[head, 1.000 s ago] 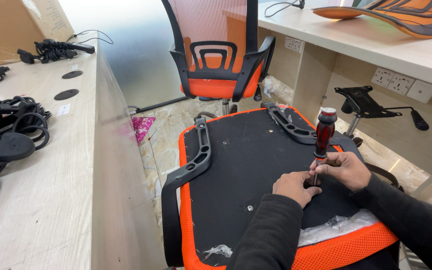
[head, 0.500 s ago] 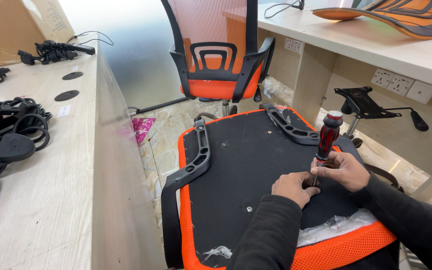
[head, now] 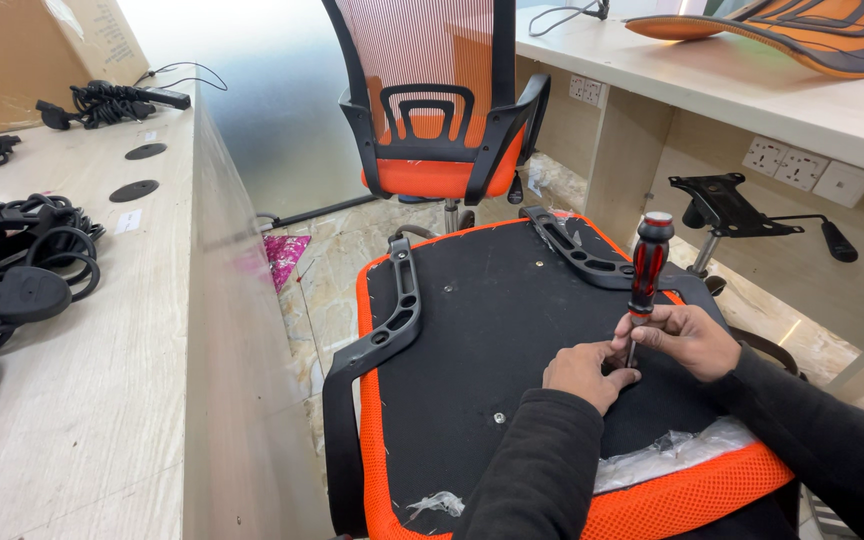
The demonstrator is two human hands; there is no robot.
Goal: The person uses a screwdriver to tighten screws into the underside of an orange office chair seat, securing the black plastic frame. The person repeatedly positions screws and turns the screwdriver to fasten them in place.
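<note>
An upturned orange chair seat (head: 472,330) with a black underside lies in front of me. A black armrest bracket (head: 397,320) lies along its left edge and another black armrest bracket (head: 577,250) along its right. My right hand (head: 687,338) grips the shaft of an upright red-and-black screwdriver (head: 647,265) whose tip rests on the seat's underside. My left hand (head: 584,372) sits beside the tip, fingers curled at it; whatever it pinches is hidden. A loose screw (head: 499,417) lies on the black underside near my left sleeve.
An assembled orange mesh office chair (head: 442,110) stands beyond the seat. A wooden bench (head: 72,400) at left carries black power cables (head: 12,290). At right are a desk (head: 752,100) with an orange seat shell, wall sockets (head: 797,170) and a black chair mechanism (head: 722,205). Clear plastic wrap (head: 672,450) lies on the seat's near edge.
Both hands stay at the same spot on the seat. The screwdriver has tilted slightly, its handle moving a little to the right.
</note>
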